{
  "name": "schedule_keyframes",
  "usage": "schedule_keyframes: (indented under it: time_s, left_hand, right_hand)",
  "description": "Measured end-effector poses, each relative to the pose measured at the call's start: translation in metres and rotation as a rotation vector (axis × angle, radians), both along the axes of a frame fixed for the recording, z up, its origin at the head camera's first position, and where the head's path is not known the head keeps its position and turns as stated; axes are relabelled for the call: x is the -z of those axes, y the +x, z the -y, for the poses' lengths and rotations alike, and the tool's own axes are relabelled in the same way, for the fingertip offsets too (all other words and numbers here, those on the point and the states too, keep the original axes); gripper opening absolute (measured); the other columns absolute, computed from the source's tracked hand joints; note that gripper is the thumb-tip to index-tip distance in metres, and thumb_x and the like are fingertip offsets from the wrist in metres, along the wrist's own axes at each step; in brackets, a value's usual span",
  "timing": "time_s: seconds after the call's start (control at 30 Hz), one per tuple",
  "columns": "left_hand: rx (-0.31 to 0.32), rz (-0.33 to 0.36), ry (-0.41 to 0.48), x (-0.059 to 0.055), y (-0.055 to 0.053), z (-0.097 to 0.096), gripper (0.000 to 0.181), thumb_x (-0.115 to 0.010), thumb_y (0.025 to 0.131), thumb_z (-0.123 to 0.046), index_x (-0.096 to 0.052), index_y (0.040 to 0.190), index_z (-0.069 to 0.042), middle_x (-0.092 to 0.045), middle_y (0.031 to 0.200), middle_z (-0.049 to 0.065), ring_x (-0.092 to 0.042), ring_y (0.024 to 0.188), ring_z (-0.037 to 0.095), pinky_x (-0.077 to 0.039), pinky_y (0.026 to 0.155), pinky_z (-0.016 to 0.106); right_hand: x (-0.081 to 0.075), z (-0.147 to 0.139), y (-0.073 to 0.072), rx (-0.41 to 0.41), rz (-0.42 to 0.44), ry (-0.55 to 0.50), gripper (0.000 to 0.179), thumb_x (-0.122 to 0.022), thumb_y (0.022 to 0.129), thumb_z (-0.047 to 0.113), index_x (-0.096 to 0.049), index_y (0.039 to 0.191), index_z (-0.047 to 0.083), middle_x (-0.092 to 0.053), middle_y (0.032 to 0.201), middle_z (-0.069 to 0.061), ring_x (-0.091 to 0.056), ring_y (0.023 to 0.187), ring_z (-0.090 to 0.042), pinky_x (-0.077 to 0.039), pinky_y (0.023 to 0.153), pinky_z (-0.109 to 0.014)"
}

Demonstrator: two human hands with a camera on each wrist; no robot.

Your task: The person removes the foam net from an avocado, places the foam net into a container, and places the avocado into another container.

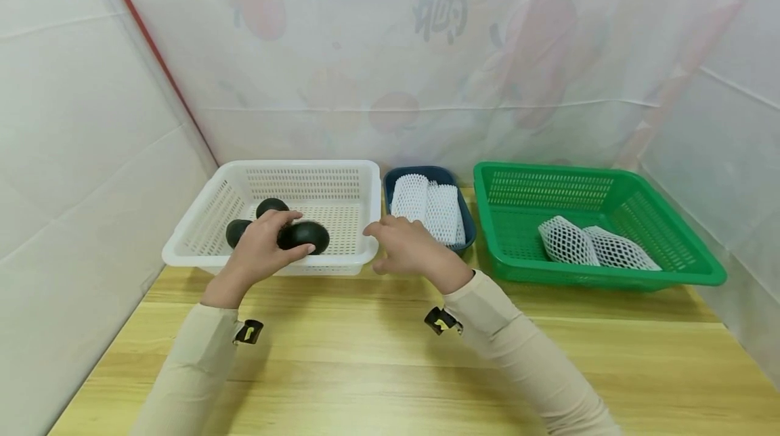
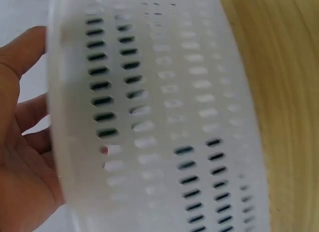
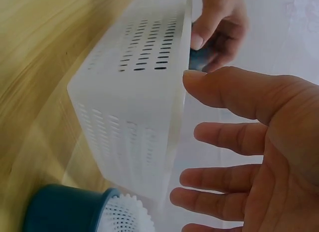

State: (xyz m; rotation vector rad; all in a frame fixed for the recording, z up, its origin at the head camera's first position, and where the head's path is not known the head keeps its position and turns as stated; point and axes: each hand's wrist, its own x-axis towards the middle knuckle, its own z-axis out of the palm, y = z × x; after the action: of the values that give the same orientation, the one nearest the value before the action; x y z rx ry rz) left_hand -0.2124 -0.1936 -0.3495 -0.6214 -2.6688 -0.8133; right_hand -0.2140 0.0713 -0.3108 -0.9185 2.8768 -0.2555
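Note:
In the head view my left hand (image 1: pixel 258 246) reaches over the front rim of the white basket (image 1: pixel 372 206). Its thumb and fingers hold a smooth, dark oval fruit (image 1: pixel 311 237) that looks like an avocado. Two more dark fruits lie beside it, one behind (image 1: pixel 271 206) and one to the left (image 1: pixel 236 233), partly covered by the hand. My right hand (image 1: pixel 408 245) is at the basket's right front corner, fingers spread and holding nothing. In the left wrist view the basket wall (image 2: pixel 159 102) hides the fruit.
Just right of the white basket stands a dark blue bin (image 1: pixel 468 226) with white foam net sleeves (image 1: pixel 441 209). Farther right, a green basket (image 1: pixel 506 253) holds two net-wrapped pieces (image 1: pixel 569 241). White sheeting (image 1: pixel 390 50) hangs behind the wooden table (image 1: pixel 341 355).

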Motion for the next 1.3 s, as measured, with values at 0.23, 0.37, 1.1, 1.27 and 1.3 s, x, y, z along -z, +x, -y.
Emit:
schedule_keyframes:
  time_s: [0.23, 0.37, 1.1, 1.27, 1.3]
  left_hand:
    - [-0.028, 0.045, -0.034, 0.004, -0.002, 0.006, 0.058, -0.075, 0.079, -0.028, -0.054, 0.124, 0.001, -0.051, 0.120, 0.022, -0.051, 0.105, 0.039, -0.042, 0.083, 0.054]
    - [-0.027, 0.040, -0.046, 0.003, -0.003, 0.005, 0.057, -0.074, 0.079, -0.027, -0.054, 0.123, 0.003, -0.053, 0.119, 0.021, -0.052, 0.103, 0.038, -0.042, 0.082, 0.053]
    - [0.085, 0.101, -0.174, -0.020, 0.010, -0.043, 0.055, -0.073, 0.078, -0.037, -0.059, 0.121, -0.007, -0.058, 0.119, 0.012, -0.054, 0.107, 0.029, -0.043, 0.086, 0.046]
    - [0.100, 0.122, -0.207, -0.024, 0.013, -0.057, 0.054, -0.073, 0.077, -0.039, -0.060, 0.121, -0.010, -0.057, 0.121, 0.011, -0.054, 0.107, 0.028, -0.045, 0.084, 0.046]
    - [0.102, 0.128, -0.212, -0.025, 0.013, -0.059, 0.054, -0.073, 0.078, -0.040, -0.060, 0.121, -0.011, -0.056, 0.121, 0.010, -0.054, 0.107, 0.027, -0.045, 0.084, 0.045]
  right_hand:
    - [0.002, 0.000, 0.002, -0.006, -0.007, -0.011, 0.054, -0.074, 0.078, 0.030, -0.056, 0.126, 0.012, -0.055, 0.120, -0.006, -0.053, 0.098, -0.024, -0.042, 0.075, -0.046]
    - [0.003, 0.000, 0.001, -0.002, -0.012, -0.003, 0.055, -0.074, 0.078, 0.031, -0.057, 0.126, 0.013, -0.055, 0.121, -0.005, -0.053, 0.098, -0.024, -0.042, 0.074, -0.044]
    - [-0.003, -0.035, 0.005, 0.071, 0.007, 0.047, 0.056, -0.072, 0.081, 0.033, -0.054, 0.130, 0.012, -0.051, 0.126, -0.010, -0.050, 0.109, -0.031, -0.041, 0.083, -0.054]
    - [-0.003, -0.045, 0.004, 0.090, 0.009, 0.048, 0.057, -0.072, 0.081, 0.033, -0.054, 0.130, 0.011, -0.050, 0.128, -0.011, -0.049, 0.112, -0.033, -0.039, 0.085, -0.056]
    - [-0.003, -0.048, 0.004, 0.091, 0.009, 0.053, 0.057, -0.072, 0.081, 0.033, -0.054, 0.130, 0.011, -0.050, 0.127, -0.011, -0.049, 0.112, -0.033, -0.039, 0.085, -0.057]
